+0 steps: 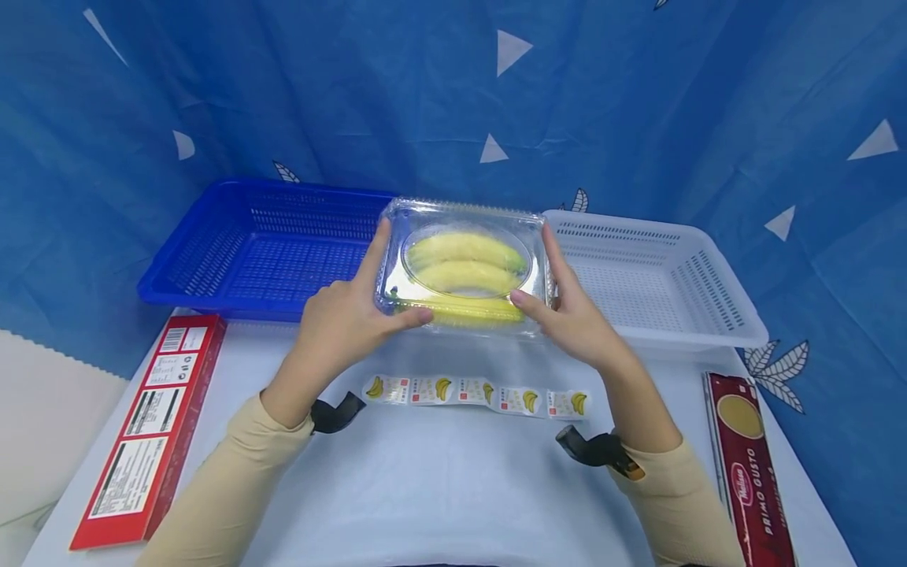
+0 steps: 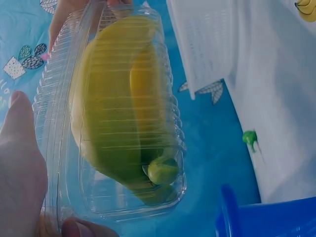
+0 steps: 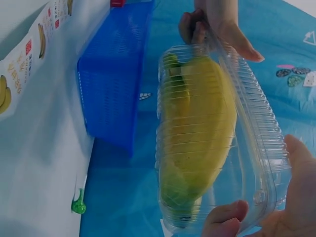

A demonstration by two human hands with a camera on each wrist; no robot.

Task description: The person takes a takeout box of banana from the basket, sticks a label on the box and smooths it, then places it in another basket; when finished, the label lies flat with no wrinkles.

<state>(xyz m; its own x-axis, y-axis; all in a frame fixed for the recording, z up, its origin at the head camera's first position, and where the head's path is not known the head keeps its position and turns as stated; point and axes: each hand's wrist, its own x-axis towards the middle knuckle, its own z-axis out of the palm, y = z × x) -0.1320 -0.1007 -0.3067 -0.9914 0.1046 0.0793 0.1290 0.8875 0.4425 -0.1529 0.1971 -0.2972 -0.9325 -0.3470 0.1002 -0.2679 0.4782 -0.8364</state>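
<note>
Both hands hold a clear plastic clamshell box up over the table's far side. Yellow bananas with greenish ends lie inside, behind the ribbed wall, and its lid looks closed. My left hand grips the box's left end, its thumb along the near edge. At the opposite end, my right hand grips it likewise, thumb on the near corner. In the right wrist view, fingertips press the box's lower corner. Below the box, a strip of banana stickers lies across the white table.
Behind the left hand stands a blue plastic basket, and behind the right one a white basket. A red carton lies at the table's left edge, a dark red pack at its right. Blue patterned cloth hangs behind.
</note>
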